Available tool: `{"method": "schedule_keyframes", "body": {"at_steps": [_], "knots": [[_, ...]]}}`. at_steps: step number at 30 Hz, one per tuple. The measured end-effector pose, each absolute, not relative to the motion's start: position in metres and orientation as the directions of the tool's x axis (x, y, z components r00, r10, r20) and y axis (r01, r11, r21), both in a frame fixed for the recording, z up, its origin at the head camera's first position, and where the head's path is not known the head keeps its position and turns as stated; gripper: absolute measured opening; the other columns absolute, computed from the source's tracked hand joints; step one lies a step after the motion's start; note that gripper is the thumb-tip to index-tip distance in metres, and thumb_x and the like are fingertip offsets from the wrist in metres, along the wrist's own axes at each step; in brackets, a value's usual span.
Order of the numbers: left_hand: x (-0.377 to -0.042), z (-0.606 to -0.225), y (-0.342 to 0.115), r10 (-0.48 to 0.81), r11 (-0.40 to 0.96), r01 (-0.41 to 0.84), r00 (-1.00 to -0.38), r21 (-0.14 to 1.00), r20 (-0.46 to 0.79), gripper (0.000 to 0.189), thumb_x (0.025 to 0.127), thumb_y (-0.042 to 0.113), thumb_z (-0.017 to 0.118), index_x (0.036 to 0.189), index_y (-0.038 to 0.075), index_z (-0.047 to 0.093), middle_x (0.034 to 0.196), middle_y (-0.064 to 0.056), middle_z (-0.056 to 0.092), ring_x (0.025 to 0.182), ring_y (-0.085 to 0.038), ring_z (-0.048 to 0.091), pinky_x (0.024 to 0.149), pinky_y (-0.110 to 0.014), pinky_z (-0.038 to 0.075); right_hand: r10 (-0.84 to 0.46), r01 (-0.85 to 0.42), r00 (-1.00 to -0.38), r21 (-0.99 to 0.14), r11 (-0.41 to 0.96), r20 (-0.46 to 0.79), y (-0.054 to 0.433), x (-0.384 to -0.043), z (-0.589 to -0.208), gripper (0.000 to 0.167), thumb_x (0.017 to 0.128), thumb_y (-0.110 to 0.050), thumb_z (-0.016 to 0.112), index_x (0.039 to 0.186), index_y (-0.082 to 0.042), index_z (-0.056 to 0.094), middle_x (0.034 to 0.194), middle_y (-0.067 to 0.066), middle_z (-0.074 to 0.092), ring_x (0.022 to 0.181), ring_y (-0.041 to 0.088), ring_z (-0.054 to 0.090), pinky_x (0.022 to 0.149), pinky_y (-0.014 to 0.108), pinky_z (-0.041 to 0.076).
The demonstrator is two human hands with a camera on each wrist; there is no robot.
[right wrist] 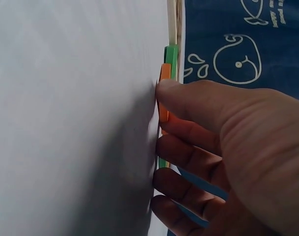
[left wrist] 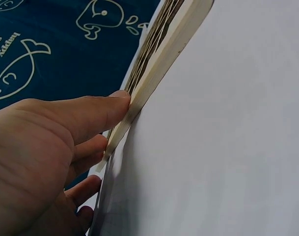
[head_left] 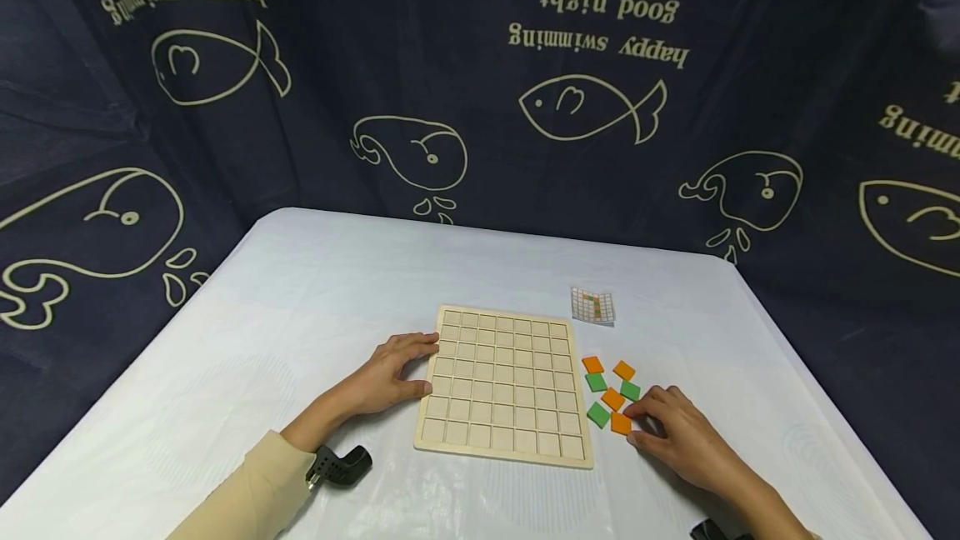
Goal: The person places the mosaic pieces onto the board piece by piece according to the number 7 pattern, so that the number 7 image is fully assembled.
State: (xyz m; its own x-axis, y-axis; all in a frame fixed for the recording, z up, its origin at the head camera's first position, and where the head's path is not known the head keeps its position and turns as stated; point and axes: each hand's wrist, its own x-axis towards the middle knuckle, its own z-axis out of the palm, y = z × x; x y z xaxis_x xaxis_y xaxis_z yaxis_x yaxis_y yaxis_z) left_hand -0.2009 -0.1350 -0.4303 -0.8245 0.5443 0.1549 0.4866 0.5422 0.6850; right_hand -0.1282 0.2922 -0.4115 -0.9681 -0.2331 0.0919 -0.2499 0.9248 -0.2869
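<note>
A square wooden grid board (head_left: 502, 386) lies on the white table. My left hand (head_left: 393, 375) is at its left edge, and the thumb (left wrist: 115, 105) touches the rim in the left wrist view. Right of the board, my right hand (head_left: 678, 432) pinches the nearest orange tile (head_left: 621, 423) with thumb and index finger. In the right wrist view the thumb covers part of that orange tile (right wrist: 164, 71). Close by lie more orange tiles (head_left: 612, 398) and several green tiles (head_left: 598, 415), all flat.
A small creased card with a printed colour grid (head_left: 592, 306) lies beyond the tiles, right of the board's far corner. The white table (head_left: 360, 273) ends at a dark curtain (head_left: 480, 40) with fish and whale drawings. A black wrist device (head_left: 341, 467) sits beside the left sleeve.
</note>
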Motion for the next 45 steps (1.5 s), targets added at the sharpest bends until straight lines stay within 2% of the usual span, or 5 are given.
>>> {"method": "schedule_keyframes", "body": {"at_steps": [21,36,45], "knots": [[-0.201,-0.43,-0.134,0.545,0.544,0.48,-0.826,0.688,0.145,0.059,0.085,0.022,0.069,0.136,0.003,0.048,0.15,-0.007,0.038,0.14,-0.032,0.027,0.11,-0.059,0.02,-0.248,-0.271,-0.961,-0.256,0.928,0.12,0.289,-0.131,-0.402,0.018,0.073,-0.024,0.079,0.088,-0.025,0.07,0.087,-0.015,0.056,0.084,0.005,0.042,0.073,0.027,0.042],[-0.201,-0.429,-0.134,0.546,0.54,0.481,-0.825,0.691,0.148,0.059,0.085,0.021,0.069,0.136,0.002,0.048,0.15,-0.007,0.038,0.14,-0.032,0.027,0.11,-0.059,0.02,-0.366,-0.425,-0.893,-0.224,0.877,0.262,0.279,-0.142,-0.395,0.019,0.074,-0.021,0.079,0.09,-0.022,0.069,0.089,-0.015,0.057,0.085,0.003,0.043,0.073,0.028,0.045],[-0.201,-0.43,-0.134,0.548,0.545,0.485,-0.823,0.684,0.147,0.06,0.085,0.022,0.069,0.137,0.003,0.047,0.151,-0.005,0.038,0.14,-0.031,0.027,0.11,-0.058,0.02,-0.399,-0.464,-0.878,-0.272,0.843,0.263,0.265,-0.152,-0.388,0.018,0.077,-0.017,0.077,0.093,-0.021,0.07,0.092,-0.012,0.059,0.085,0.006,0.045,0.075,0.029,0.045]]}}
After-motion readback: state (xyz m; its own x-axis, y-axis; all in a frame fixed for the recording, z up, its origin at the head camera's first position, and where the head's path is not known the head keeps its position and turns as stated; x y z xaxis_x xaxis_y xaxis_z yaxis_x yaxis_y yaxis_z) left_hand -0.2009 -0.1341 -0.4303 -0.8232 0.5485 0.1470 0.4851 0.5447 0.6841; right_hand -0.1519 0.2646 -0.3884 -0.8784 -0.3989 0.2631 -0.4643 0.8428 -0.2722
